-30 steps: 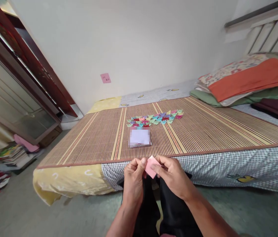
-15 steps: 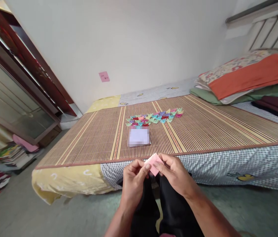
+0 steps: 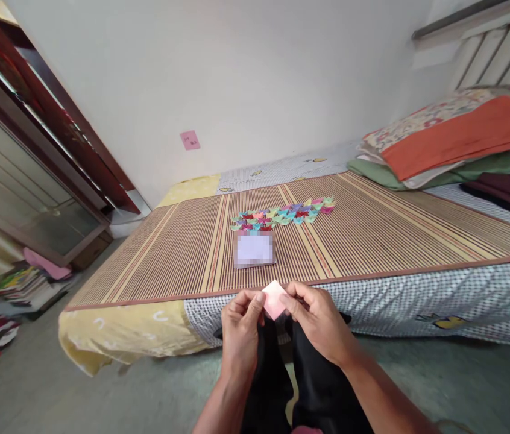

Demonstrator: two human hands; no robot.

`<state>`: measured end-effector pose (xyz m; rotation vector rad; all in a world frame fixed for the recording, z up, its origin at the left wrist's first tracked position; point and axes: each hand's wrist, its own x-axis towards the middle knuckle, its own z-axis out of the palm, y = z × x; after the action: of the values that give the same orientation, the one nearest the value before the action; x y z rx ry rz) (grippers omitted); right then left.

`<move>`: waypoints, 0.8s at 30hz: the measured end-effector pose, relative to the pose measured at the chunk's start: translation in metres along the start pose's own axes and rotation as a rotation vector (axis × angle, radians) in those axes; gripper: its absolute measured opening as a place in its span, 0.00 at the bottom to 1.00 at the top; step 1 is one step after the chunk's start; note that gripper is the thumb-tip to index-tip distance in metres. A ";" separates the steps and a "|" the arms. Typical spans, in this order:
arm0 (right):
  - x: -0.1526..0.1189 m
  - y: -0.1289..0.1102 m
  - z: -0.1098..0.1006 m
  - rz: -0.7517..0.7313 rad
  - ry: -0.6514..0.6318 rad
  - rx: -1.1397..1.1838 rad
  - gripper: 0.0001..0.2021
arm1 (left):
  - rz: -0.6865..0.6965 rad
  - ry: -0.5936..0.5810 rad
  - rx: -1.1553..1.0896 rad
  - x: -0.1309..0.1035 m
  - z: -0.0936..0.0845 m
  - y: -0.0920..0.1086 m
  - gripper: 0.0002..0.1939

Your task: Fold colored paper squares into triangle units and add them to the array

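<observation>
Pinching a small square of pink paper [image 3: 275, 299] in both hands, that's the head view, and it's the only one. The left hand [image 3: 240, 322] has the left corner between thumb and fingers, the right hand [image 3: 322, 325] grips the right corner, thumb on top. Paper's turned like a diamond, held up over the dark trouser legs [image 3: 327, 392], just in front of the bed's near edge.

Step-wise I'd call it mid-handling, squaring up or creasing the paper, though I can't make out the fold lines. Next move, imo, calls for matched corners and a steady pinch while one thumb runs the crease.

Room's decent: nothing crowds the fingers. The striped mat [image 3: 164, 253] ends in a brown border just beyond them, with the checked sheet [image 3: 399, 307] hanging below. A pack with a blurred top [image 3: 255, 250] lies near that edge, colourful folded paper pieces [image 3: 287, 215] behind it. There's bare mat either side, and the piled bedding [image 3: 463, 135] is well off to the right.
</observation>
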<state>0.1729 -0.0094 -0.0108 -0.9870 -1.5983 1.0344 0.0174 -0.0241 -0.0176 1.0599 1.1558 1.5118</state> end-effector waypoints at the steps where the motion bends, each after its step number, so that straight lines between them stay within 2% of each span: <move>1: 0.000 0.000 0.000 -0.005 0.015 -0.027 0.17 | -0.007 0.009 -0.015 0.000 0.000 -0.001 0.17; 8: -0.001 0.000 0.000 -0.030 0.064 -0.063 0.16 | -0.051 0.033 -0.097 0.004 0.003 -0.001 0.18; 11: -0.001 0.000 -0.003 0.014 0.058 0.012 0.14 | -0.065 0.046 -0.140 0.005 0.003 -0.001 0.17; 15: -0.002 0.001 -0.003 0.062 0.060 0.034 0.18 | -0.103 0.044 -0.207 0.005 0.003 -0.003 0.18; 21: -0.003 -0.003 0.002 -0.081 0.051 -0.150 0.16 | -0.105 0.017 -0.219 0.004 0.005 -0.003 0.18; 24: -0.003 -0.002 0.002 -0.116 0.049 -0.169 0.16 | -0.142 -0.004 -0.271 0.004 0.005 -0.002 0.18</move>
<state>0.1710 -0.0130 -0.0104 -1.0116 -1.7026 0.8010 0.0215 -0.0187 -0.0180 0.7824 0.9693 1.5028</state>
